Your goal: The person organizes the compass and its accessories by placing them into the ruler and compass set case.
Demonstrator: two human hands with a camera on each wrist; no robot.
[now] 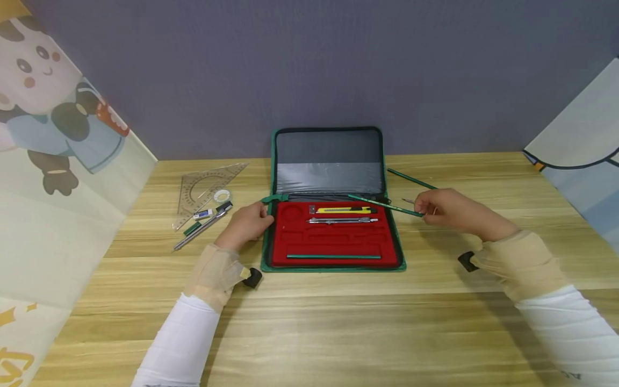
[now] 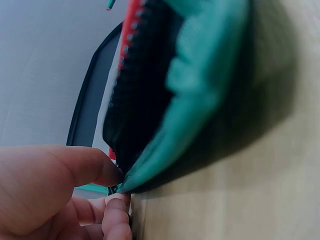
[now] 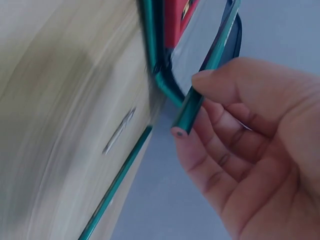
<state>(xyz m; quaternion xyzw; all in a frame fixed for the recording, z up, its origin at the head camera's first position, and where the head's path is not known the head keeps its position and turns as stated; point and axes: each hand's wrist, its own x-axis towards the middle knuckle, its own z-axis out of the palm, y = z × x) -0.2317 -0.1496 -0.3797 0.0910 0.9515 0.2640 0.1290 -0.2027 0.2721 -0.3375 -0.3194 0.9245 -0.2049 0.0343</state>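
Note:
A green zip case [image 1: 267, 258] lies unfolded on the table, its dark lid [image 1: 329, 148] standing up at the back. Its red molded tray [image 1: 300, 247] holds a yellow utility knife [image 1: 335, 210], a silver drawing instrument [image 1: 340, 220] and a green pencil [image 1: 333, 257]. My left hand [image 1: 245, 224] pinches the case's left zipped edge [image 2: 170, 130] between thumb and fingers. Over the tray's right side slants another green pencil [image 1: 382, 204]. Its near end is pinched by my right hand [image 1: 450, 212], and the right wrist view shows that flat end [image 3: 180, 132].
Left of the case lie a clear set square [image 1: 186, 188], a white ring [image 1: 222, 195], an eraser [image 1: 203, 214], a small green piece [image 1: 192, 228] and a silver compass [image 1: 198, 231]. Beyond my right hand are another green pencil [image 1: 411, 178] and a small metal piece [image 1: 408, 201]. A grey wall [image 1: 329, 64] stands behind.

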